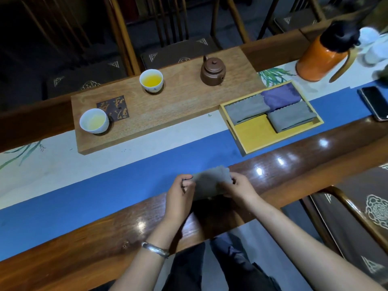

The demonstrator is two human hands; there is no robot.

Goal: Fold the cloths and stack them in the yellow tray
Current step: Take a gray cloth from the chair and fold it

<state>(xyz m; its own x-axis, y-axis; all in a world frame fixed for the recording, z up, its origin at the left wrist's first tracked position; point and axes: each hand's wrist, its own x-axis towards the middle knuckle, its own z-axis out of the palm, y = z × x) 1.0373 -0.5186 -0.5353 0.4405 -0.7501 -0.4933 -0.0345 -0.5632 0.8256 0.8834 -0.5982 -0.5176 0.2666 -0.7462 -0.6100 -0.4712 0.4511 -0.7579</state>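
Over the table edge, both hands (pixel 211 191) pinch a grey cloth (pixel 210 182)

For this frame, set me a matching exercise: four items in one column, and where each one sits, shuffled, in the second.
Items:
1. brown teapot
2. purple cloth
3. black phone
4. grey cloth

Places:
A. held between the left hand and right hand
B. on the wooden tea board
C. at the far side of the yellow tray
D. at the right edge of the view, beyond the tray

Pairs: 1-B, 2-C, 3-D, 4-A
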